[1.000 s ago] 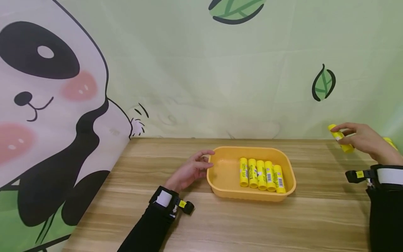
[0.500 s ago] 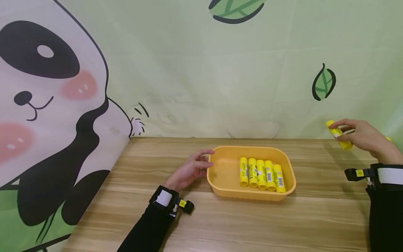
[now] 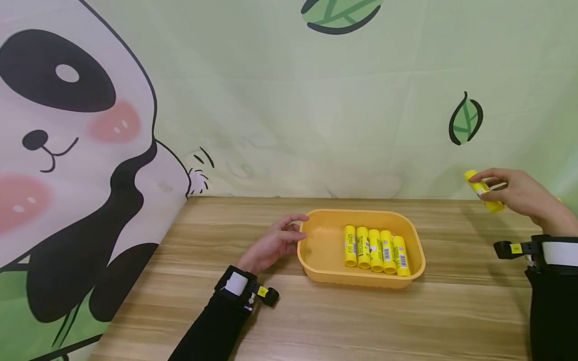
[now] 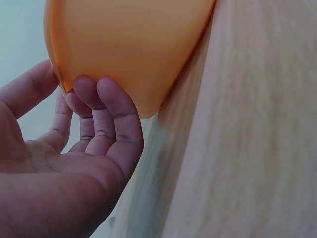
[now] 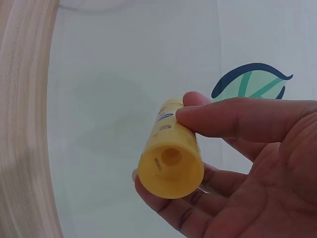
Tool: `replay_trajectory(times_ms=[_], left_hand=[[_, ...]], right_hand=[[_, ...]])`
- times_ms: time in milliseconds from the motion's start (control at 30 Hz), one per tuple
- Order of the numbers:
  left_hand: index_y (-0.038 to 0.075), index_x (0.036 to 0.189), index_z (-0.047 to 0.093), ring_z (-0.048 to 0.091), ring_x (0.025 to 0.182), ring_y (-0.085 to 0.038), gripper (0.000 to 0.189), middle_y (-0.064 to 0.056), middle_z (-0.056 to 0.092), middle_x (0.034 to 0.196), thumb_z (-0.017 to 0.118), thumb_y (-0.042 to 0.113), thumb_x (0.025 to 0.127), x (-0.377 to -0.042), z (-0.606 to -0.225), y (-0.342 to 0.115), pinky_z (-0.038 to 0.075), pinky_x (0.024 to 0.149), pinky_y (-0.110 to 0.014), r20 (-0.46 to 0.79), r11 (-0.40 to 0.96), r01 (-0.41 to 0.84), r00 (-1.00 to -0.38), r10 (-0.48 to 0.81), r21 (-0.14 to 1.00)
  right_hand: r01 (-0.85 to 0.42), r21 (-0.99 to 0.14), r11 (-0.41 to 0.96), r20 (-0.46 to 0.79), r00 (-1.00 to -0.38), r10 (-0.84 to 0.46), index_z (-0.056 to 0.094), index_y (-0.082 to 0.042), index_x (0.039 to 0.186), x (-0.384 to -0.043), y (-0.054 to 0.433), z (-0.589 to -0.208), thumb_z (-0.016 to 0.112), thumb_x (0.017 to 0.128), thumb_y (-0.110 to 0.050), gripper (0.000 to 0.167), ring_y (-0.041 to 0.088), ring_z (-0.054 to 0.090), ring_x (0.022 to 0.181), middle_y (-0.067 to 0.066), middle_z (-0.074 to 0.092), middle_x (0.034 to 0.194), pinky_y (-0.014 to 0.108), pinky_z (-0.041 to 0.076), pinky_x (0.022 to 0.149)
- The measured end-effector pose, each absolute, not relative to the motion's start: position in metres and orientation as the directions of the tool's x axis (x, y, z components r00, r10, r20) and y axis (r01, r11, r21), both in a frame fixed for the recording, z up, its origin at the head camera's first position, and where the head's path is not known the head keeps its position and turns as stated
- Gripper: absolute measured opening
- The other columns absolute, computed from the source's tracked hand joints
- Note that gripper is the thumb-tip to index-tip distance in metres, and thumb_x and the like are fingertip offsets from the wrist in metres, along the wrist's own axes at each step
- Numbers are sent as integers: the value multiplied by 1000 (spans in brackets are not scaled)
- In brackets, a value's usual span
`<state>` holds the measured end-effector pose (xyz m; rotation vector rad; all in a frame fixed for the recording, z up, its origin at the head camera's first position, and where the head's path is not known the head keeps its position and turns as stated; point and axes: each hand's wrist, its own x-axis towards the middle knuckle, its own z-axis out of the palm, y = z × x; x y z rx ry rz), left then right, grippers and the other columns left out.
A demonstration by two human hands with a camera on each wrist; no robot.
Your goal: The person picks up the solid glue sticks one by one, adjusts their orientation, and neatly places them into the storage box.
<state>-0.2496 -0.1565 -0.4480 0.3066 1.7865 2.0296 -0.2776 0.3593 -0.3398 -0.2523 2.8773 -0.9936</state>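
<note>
My right hand (image 3: pixel 524 195) holds a yellow glue stick (image 3: pixel 472 177) between thumb and fingers, raised and tilted near the back edge of the table. In the right wrist view the hollow base of the glue stick (image 5: pixel 171 173) faces the camera. A yellow-orange plastic tray (image 3: pixel 320 250) stands on the table, with several yellow glue sticks (image 3: pixel 376 250) lying side by side in its right part. At the tray's left end, my left hand (image 3: pixel 271 243) grips the rim. Close up in the left wrist view, curled fingers (image 4: pixel 119 104) rest against the tray's outer wall (image 4: pixel 124 49).
Behind the wooden table (image 3: pixel 289 321) hangs a pale green cloth (image 3: pixel 271 100) printed with a panda and leaves. A small yellow piece (image 3: pixel 559 199) shows behind the right wrist, mostly hidden. Each wrist wears a strapped camera.
My right hand has moved slightly up and to the left with the glue stick. The left hand and the tray have stayed in place.
</note>
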Motion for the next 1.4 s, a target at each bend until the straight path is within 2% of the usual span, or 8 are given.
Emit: replay_trajectory(times_ms=[600, 833, 1400], left_hand=[[0, 149, 43, 57, 95, -18, 51, -3, 54, 105, 58, 2, 101, -249, -446, -156, 54, 84, -31, -115, -103, -177, -892, 438, 979], [-2, 149, 42, 58, 94, -17, 50, -3, 54, 104, 57, 2, 102, -248, -446, -156, 54, 83, -31, -108, -103, -170, -891, 441, 980], [-2, 150, 41, 58, 95, -19, 52, -3, 55, 104, 58, 3, 101, -250, -449, -156, 53, 82, -31, -104, -86, -159, -888, 448, 984]], right_hand=[[-122, -603, 788, -26, -985, -173, 43, 10, 144, -277, 352, -337, 51, 106, -4, 42, 60, 45, 119, 44, 34, 142, 41, 52, 78], [-131, -611, 781, -25, -983, -184, 46, 9, 143, -276, 346, -337, 53, 104, -3, 41, 57, 50, 118, 42, 38, 141, 34, 53, 75], [-161, -591, 790, -26, -975, -219, 47, 9, 142, -276, 335, -336, 53, 103, -1, 40, 57, 49, 118, 42, 38, 141, 40, 54, 78]])
